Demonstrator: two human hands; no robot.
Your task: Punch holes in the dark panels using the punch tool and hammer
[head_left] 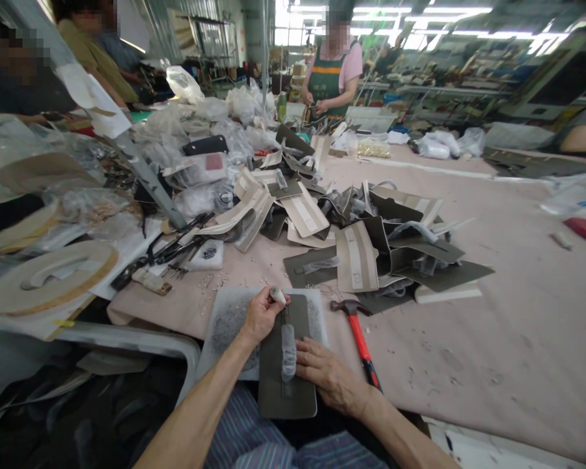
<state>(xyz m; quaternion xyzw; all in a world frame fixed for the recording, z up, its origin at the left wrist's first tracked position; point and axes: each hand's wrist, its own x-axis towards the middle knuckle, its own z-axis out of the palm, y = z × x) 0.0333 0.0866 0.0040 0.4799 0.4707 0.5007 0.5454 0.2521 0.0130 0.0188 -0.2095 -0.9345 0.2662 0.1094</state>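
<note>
My left hand (262, 317) is closed around a small tool with a pale, round-topped handle (277, 296). The tool stands upright over the upper part of a dark olive panel (273, 391), and its tip is hard to make out. Along the panel's middle runs a strip wrapped in clear plastic (288, 352). My right hand (329, 372) rests on the panel's right edge, fingers stretched out beside the wrapped strip and holding nothing. Beneath the panel's upper part lies a white, worn board (234, 326); the panel's lower end reaches over my lap.
A claw hammer (359, 339) with a red and black handle lies right of the board. Behind is a heap of similar panels (356, 257). Left are hand tools (180, 251), a tape roll (49, 277) and a slanted metal post (141, 166). An aproned person (332, 75) stands across the table.
</note>
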